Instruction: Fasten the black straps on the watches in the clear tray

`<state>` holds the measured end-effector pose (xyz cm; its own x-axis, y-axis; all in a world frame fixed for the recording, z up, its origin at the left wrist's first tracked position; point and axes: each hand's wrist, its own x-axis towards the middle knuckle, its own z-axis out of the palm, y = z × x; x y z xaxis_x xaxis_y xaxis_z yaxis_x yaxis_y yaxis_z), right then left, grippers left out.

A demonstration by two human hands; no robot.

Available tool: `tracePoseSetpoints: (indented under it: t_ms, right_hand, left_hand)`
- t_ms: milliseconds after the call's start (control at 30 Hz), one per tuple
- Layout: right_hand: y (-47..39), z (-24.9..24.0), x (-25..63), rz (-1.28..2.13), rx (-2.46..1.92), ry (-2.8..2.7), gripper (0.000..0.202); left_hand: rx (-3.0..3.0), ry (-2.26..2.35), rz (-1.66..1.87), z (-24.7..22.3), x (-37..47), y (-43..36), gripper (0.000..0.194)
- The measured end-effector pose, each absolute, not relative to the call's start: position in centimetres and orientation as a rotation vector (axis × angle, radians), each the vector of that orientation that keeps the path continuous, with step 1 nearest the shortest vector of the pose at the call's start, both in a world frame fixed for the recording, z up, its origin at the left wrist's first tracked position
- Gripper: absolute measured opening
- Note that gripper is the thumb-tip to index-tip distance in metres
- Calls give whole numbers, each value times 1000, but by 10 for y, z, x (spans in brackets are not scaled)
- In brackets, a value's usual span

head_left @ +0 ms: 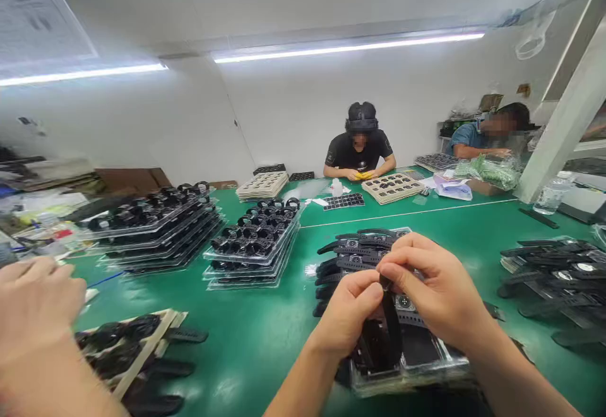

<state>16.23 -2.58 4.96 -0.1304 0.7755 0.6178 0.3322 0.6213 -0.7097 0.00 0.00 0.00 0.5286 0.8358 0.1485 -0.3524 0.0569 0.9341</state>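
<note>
A black rubber-strapped smartwatch [391, 322] was held upright over a clear plastic tray of similar watches [411, 373], its upper strap end pinched between the fingers of both the left hand [353, 310] and the right hand [433, 284]. Beyond the tray on the green bench [250, 322], stacked clear trays of curled black watches [255, 240] stood to the left, and a person in a black T-shirt [358, 151] sat with both hands on something yellow [364, 175].

Has bare, slim fingers [411, 257] on both the left hand [353, 310] and the right hand [428, 278], with a short nail on the left thumb [374, 293]. Narrows at the wrist behind each hand, then widens into bare forearms [514, 366].
</note>
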Motion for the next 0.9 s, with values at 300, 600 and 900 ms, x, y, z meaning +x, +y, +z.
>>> tracePoseSetpoints:
  t_ms: [300, 600, 900]
  right_hand:
    - [-12, 47, 147, 351, -1106, -1448, 23]
    - [-6, 57, 142, 116, -1143, -1380, 21]
    - [-5, 58, 143, 198, -1115, -1378, 21]
  left_hand:
    - [1165, 486, 837, -5, 5, -1, 62]
    - [1107, 402, 765, -6, 7, -3, 63]
    - [1086, 341, 771, -13, 10, -2, 60]
